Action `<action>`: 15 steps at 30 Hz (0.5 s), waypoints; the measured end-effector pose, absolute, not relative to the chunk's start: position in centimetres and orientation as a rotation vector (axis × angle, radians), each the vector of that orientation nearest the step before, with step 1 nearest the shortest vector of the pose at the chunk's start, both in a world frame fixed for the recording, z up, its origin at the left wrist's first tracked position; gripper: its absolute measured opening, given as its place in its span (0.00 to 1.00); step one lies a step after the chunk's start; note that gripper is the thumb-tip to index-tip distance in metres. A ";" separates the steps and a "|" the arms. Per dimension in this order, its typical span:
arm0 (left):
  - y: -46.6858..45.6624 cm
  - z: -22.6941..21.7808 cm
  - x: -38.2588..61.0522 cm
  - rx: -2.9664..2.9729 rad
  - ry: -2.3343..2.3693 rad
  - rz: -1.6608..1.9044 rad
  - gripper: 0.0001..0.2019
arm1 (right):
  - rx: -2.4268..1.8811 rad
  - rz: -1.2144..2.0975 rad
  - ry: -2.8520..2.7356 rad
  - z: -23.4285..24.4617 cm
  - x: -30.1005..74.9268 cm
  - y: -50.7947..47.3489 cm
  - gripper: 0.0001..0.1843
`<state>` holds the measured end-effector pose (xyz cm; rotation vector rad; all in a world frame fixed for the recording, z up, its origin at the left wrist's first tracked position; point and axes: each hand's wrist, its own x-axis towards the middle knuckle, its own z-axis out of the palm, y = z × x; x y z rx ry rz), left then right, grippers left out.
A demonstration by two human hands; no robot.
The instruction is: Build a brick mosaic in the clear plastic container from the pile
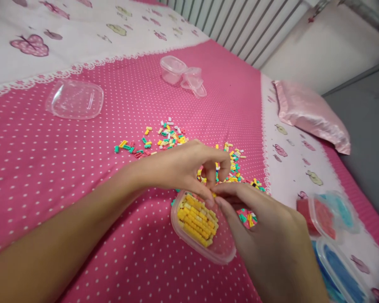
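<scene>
My left hand point(189, 168) and my right hand point(262, 227) meet fingertip to fingertip just above a clear plastic tub point(222, 250). Both are pinched on a tiny piece between them that is too small to make out. The tub lies tilted on the pink dotted bedspread point(50, 168) and holds several yellow bricks point(197, 221). Behind my hands lies a scatter of small loose bricks point(164, 139) in yellow, green, red and white, spreading to the right past my left fingers.
A clear lid point(75, 99) lies at the left. Empty clear tubs point(183, 75) stand farther back. At the right edge are tubs of red point(318, 214) and blue point(341, 269) pieces. A pink satin pillow point(309, 113) lies at the right.
</scene>
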<state>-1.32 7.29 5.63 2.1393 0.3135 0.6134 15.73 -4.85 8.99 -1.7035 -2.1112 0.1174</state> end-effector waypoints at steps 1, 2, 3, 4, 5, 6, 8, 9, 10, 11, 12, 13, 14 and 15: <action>7.3 5.7 -1.3 2.132 0.319 0.607 0.16 | -1.699 0.149 -2.102 9.0 15.7 -4.9 0.10; 7.3 5.6 -1.3 2.139 0.325 0.604 0.16 | -1.692 0.173 -2.096 9.0 15.6 -4.9 0.10; 7.3 5.6 -1.2 2.154 0.328 0.602 0.16 | -1.688 0.191 -2.090 9.0 15.6 -4.9 0.10; 7.3 5.6 -1.2 2.172 0.326 0.602 0.16 | -1.684 0.210 -2.090 9.0 15.6 -5.0 0.10; 7.3 5.5 -1.1 2.188 0.319 0.605 0.16 | -1.685 0.229 -2.092 8.9 15.6 -5.0 0.11; 7.3 5.4 -1.0 2.203 0.311 0.609 0.15 | -1.690 0.247 -2.093 8.9 15.6 -5.0 0.10; 7.2 5.3 -0.8 2.231 0.302 0.612 0.12 | -1.722 0.272 -2.081 8.7 15.7 -4.9 0.11; 7.1 5.3 -0.8 2.251 0.301 0.612 0.11 | -1.735 0.282 -2.081 8.5 15.9 -4.8 0.11; 7.1 5.3 -0.8 2.276 0.303 0.611 0.11 | -1.742 0.296 -2.096 8.3 16.0 -4.7 0.10; 7.0 5.3 -0.9 2.306 0.305 0.611 0.10 | -1.745 0.307 -2.121 8.2 16.2 -4.6 0.11; 7.0 5.4 -1.0 2.336 0.315 0.623 0.10 | -1.745 0.315 -2.155 8.1 16.5 -4.4 0.11; 7.0 5.6 -1.3 2.354 0.336 0.637 0.09 | -1.752 0.321 -2.174 8.1 16.8 -4.3 0.11; 7.0 5.9 -1.6 2.365 0.365 0.655 0.09 | -1.761 0.324 -2.191 8.1 17.2 -4.3 0.10; 7.0 6.2 -2.0 2.372 0.403 0.680 0.09 | -1.772 0.325 -2.206 8.2 17.6 -4.2 0.10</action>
